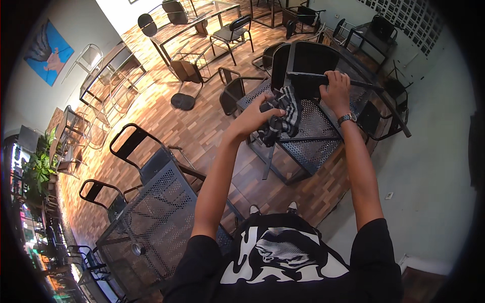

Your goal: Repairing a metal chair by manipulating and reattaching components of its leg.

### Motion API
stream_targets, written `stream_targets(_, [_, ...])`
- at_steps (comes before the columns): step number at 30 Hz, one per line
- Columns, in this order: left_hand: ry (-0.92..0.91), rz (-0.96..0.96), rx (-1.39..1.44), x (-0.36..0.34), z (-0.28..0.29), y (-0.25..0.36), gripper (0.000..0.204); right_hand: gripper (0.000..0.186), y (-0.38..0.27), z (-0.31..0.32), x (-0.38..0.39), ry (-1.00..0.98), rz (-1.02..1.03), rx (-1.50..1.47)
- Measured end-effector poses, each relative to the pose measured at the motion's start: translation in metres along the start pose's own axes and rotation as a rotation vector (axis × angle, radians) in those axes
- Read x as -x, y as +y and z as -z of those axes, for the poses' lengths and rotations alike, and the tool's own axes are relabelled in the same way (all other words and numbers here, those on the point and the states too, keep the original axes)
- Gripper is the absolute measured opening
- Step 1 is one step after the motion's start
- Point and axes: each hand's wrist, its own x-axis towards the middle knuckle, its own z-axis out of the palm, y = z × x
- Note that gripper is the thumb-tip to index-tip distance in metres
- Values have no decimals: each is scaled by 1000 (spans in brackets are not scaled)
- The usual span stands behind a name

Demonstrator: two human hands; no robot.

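A bunched black-and-white checked cloth (289,115) is in my left hand (255,117), its fingers curled round one side. My right hand (335,95) is closed over a flat dark bar of a black metal chair (314,59). That chair rests tipped on a black perforated metal table (316,144) in front of me. The cloth hangs over the near left part of the table, close to the chair. Whether the cloth touches the chair, I cannot tell.
Another perforated table (151,222) stands at my left, with black chairs (134,146) along its far side. A wall (424,166) runs close on my right. More tables and chairs, some upended, stand across the wood-patterned floor (217,141). A plant (40,166) is at far left.
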Motion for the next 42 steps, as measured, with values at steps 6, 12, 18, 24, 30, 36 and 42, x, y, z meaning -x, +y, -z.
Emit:
stream_targets(6, [382, -12, 606, -41, 8, -50, 30, 40, -39, 12, -30, -326, -352, -124])
stream_targets(12, [532, -138, 536, -69, -8, -47, 32, 43, -119, -6, -38, -221, -432, -139])
stream_targets(18, [362, -141, 574, -51, -33, -20, 34, 41, -114, -24, -25, -178, -410, -186])
stream_targets(24, [388, -279, 402, -37, -48, -20, 47, 67, -114, -21, -7, -203, -545, -263])
stream_targets(30, [369, -323, 321, -33, -80, -25, 37, 81, -80, -13, 4, -237, -513, -417])
stream_targets(36, [398, -406, 142, -35, -113, -34, 43, 74, -60, 25, 16, -326, -528, -557])
stream_targets(42, [384, -451, 73, -31, -133, -34, 47, 69, -47, 58, 10, -499, -531, -499])
